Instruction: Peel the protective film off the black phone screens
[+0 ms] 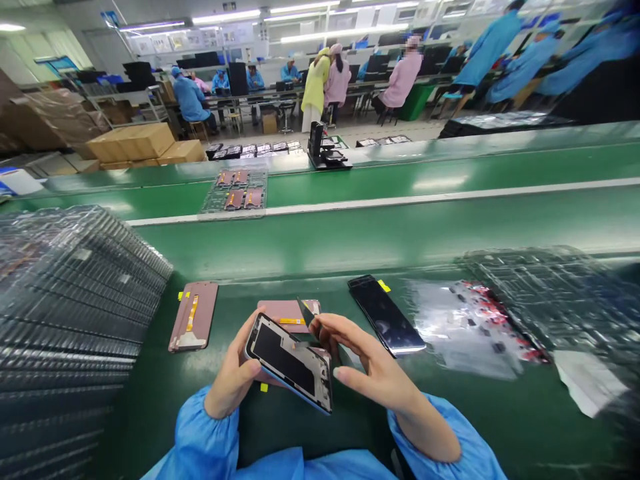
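My left hand (231, 370) grips a phone frame (287, 360) by its left edge, thumb on the front rim. The frame is tilted over the bench, its inside facing up, with a black panel and grey metal parts. My right hand (367, 357) is at the frame's right end, its fingers closed on a slim dark tool, apparently tweezers (305, 311); its lower end is hidden. Behind and partly under the frame lies a pinkish-brown screen panel (273, 309) with a yellow-orange flex cable. Another such panel (193, 316) lies to the left.
Stacked clear plastic trays (85, 293) rise at the left. Right of my hands lie a black phone screen (385, 317), clear film with small red and black pieces (475, 327), and a clear tray (560, 287). Beyond runs a green conveyor (350, 233) carrying a tray of panels (243, 189).
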The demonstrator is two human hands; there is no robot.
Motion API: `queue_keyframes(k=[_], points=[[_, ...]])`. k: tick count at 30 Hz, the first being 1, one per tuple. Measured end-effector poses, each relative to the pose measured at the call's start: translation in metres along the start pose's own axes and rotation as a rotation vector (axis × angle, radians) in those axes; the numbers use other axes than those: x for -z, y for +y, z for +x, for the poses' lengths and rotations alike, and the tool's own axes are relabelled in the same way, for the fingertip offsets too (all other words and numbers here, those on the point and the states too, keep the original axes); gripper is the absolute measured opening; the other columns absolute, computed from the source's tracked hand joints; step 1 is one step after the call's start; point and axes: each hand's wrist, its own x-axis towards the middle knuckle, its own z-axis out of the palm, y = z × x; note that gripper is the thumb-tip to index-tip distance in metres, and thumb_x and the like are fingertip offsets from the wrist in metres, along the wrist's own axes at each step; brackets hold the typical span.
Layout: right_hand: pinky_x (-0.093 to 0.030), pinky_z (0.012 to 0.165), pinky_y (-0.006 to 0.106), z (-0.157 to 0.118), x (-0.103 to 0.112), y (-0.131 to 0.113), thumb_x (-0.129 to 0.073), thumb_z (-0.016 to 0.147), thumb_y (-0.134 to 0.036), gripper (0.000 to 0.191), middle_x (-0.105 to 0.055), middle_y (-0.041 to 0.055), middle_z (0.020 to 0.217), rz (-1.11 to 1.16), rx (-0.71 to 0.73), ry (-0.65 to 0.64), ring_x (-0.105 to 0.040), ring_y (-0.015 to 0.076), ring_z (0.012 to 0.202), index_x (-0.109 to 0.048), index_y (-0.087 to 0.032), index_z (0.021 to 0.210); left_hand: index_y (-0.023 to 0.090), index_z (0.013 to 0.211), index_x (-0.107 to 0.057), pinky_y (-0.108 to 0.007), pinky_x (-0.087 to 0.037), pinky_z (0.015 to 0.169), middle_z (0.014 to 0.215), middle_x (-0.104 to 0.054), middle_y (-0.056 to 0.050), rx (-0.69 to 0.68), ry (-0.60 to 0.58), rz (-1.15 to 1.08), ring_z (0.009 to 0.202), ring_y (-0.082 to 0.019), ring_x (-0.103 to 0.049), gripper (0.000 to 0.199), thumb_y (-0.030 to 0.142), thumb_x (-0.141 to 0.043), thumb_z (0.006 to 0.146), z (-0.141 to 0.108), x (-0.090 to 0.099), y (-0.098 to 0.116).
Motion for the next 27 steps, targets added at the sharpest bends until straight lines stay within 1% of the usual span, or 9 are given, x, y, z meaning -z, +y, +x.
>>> queue_keyframes(k=[3, 6, 8, 11, 13, 15, 18, 20, 27], points=[[-0.043, 0.112, 0.046, 0.000, -0.001, -0.003, -0.061, 0.089, -0.051, 0.058, -0.052, 0.0148, 0.143, -0.098, 0.054, -0.051, -0.049, 0.0295, 0.134, -0.052, -0.023, 0.139, 0.026, 0.148, -0.041, -0.039, -0.051, 0.099, 0.145, -0.053, -0.013, -0.016, -0.034, 0.008, 0.131, -0.035, -0.050, 0.096, 0.051, -0.082, 0.066, 0.000, 0.003, -0.001], [-0.042, 0.112, 0.046, 0.001, -0.002, -0.004, -0.063, 0.089, -0.048, 0.055, -0.052, 0.0153, 0.143, -0.162, 0.066, -0.078, -0.048, 0.0295, 0.135, -0.054, -0.022, 0.137, 0.027, 0.148, -0.043, -0.039, -0.046, 0.105, 0.144, -0.054, -0.012, -0.040, -0.094, 0.056, 0.132, -0.034, -0.050, 0.095, 0.052, -0.083, 0.066, 0.001, 0.005, -0.003], [-0.042, 0.112, 0.047, 0.001, -0.003, -0.004, -0.064, 0.089, -0.046, 0.054, -0.053, 0.0155, 0.143, -0.191, 0.068, -0.090, -0.049, 0.0296, 0.135, -0.054, -0.022, 0.136, 0.028, 0.147, -0.045, -0.039, -0.042, 0.110, 0.144, -0.055, -0.011, -0.059, -0.119, 0.098, 0.134, -0.033, -0.049, 0.092, 0.053, -0.082, 0.067, 0.002, 0.004, -0.003], [-0.043, 0.111, 0.047, 0.000, -0.007, -0.004, -0.065, 0.088, -0.043, 0.053, -0.052, 0.0152, 0.143, -0.212, 0.077, -0.096, -0.050, 0.0298, 0.134, -0.054, -0.023, 0.136, 0.031, 0.144, -0.049, -0.037, -0.033, 0.116, 0.147, -0.053, -0.008, -0.087, -0.148, 0.136, 0.139, -0.031, -0.043, 0.085, 0.050, -0.082, 0.068, 0.002, -0.002, -0.003], [-0.044, 0.111, 0.048, -0.001, -0.011, -0.004, -0.066, 0.088, -0.041, 0.053, -0.052, 0.0148, 0.144, -0.230, 0.080, -0.098, -0.050, 0.0294, 0.134, -0.054, -0.024, 0.137, 0.033, 0.143, -0.049, -0.038, -0.034, 0.116, 0.148, -0.051, -0.007, -0.101, -0.178, 0.141, 0.140, -0.031, -0.043, 0.082, 0.047, -0.082, 0.070, 0.001, -0.005, -0.004], [-0.045, 0.110, 0.048, -0.003, -0.016, -0.004, -0.067, 0.087, -0.040, 0.054, -0.051, 0.0148, 0.145, -0.259, 0.078, -0.094, -0.050, 0.0295, 0.133, -0.053, -0.025, 0.137, 0.032, 0.144, -0.049, -0.039, -0.037, 0.114, 0.149, -0.051, -0.008, -0.113, -0.198, 0.139, 0.139, -0.031, -0.044, 0.082, 0.045, -0.082, 0.070, 0.001, -0.009, -0.005], [-0.046, 0.109, 0.048, -0.007, -0.022, -0.002, -0.070, 0.085, -0.042, 0.056, -0.050, 0.0149, 0.145, -0.301, 0.082, -0.075, -0.051, 0.0308, 0.133, -0.054, -0.026, 0.136, 0.030, 0.145, -0.047, -0.040, -0.039, 0.113, 0.148, -0.051, -0.010, -0.129, -0.195, 0.126, 0.138, -0.032, -0.045, 0.083, 0.043, -0.083, 0.071, 0.002, -0.014, -0.007], [-0.047, 0.109, 0.048, -0.009, -0.025, -0.001, -0.070, 0.085, -0.043, 0.056, -0.050, 0.0146, 0.145, -0.324, 0.098, -0.072, -0.050, 0.0309, 0.134, -0.054, -0.026, 0.137, 0.031, 0.145, -0.048, -0.040, -0.039, 0.113, 0.147, -0.052, -0.010, -0.137, -0.187, 0.122, 0.138, -0.031, -0.046, 0.083, 0.043, -0.083, 0.071, 0.002, -0.016, -0.007], [-0.048, 0.108, 0.049, -0.012, -0.028, -0.001, -0.070, 0.086, -0.045, 0.058, -0.048, 0.0146, 0.148, -0.381, 0.136, -0.083, -0.048, 0.0321, 0.136, -0.053, -0.028, 0.139, 0.028, 0.145, -0.046, -0.042, -0.038, 0.114, 0.147, -0.051, -0.012, -0.139, -0.187, 0.122, 0.138, -0.033, -0.045, 0.085, 0.044, -0.083, 0.070, 0.001, -0.018, -0.006]])
